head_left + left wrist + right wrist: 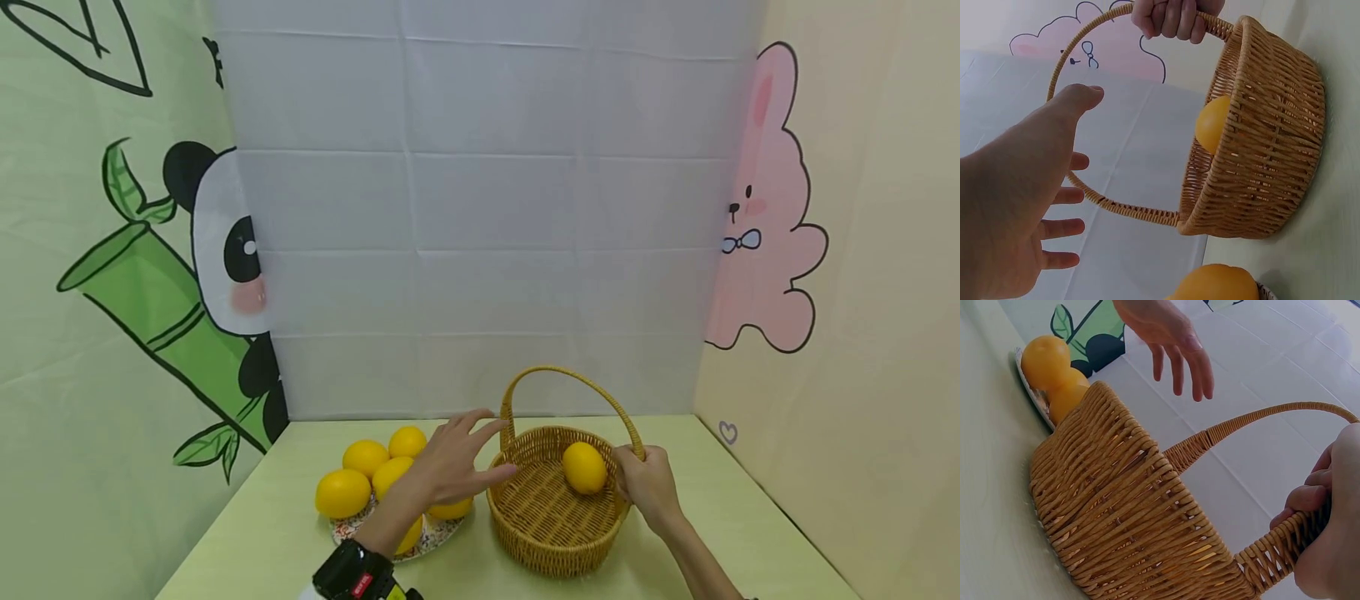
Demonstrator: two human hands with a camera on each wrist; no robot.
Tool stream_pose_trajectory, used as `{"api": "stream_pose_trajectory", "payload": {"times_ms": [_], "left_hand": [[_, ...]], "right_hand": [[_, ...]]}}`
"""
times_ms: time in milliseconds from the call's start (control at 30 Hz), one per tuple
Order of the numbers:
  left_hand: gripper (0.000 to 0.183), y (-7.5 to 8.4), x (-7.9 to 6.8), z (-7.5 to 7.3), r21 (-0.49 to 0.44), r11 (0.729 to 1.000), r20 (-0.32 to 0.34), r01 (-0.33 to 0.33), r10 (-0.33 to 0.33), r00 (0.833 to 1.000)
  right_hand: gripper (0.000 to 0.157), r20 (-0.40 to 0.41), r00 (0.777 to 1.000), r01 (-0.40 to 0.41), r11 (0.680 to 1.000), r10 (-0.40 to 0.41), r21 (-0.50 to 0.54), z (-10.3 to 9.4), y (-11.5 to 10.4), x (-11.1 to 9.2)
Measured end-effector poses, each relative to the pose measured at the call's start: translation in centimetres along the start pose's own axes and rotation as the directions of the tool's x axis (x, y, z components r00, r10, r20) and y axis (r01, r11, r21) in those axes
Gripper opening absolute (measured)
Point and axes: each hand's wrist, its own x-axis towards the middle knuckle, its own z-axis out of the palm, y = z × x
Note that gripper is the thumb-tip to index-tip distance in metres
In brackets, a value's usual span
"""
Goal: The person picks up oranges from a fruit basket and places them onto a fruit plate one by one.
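Observation:
A woven wicker basket (555, 550) with a tall arched handle stands on the table, and one round yellow-orange fruit (584, 467) lies inside it toward the right wall. My right hand (651, 487) grips the right side of the handle low down, near the rim; its curled fingers (1172, 19) show round the handle in the left wrist view. At the basket's left side my left hand (457, 462) hovers with fingers spread and nothing in them. Behind and below that forearm, several more such fruits (342, 494) sit on a patterned plate (435, 537), partly hidden by the arm.
The pale table (240, 550) reaches back to a grey-white cloth backdrop (487, 208). Side cloths carry a panda and bamboo drawing (172, 292) at left and a pink rabbit (772, 250) at right. A black device (356, 573) is strapped on the left wrist.

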Motion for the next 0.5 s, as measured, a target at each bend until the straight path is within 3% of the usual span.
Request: {"api": "stream_pose_trajectory", "payload": {"times_ms": [167,500], "left_hand": [[0.077,1.7,1.0,-0.1,-0.007,0.998,0.013,-0.067,0.067,0.998],[0.071,3.9,3.3,1.3,-0.051,0.985,0.030,-0.165,0.166,0.986]], "right_hand": [[0.050,0.003,1.000,-0.001,1.000,0.001,0.003,0.2,-0.1,-0.1],[0.048,-0.009,1.000,-0.013,1.000,0.013,0.005,0.7,-0.2,-0.3]]}}
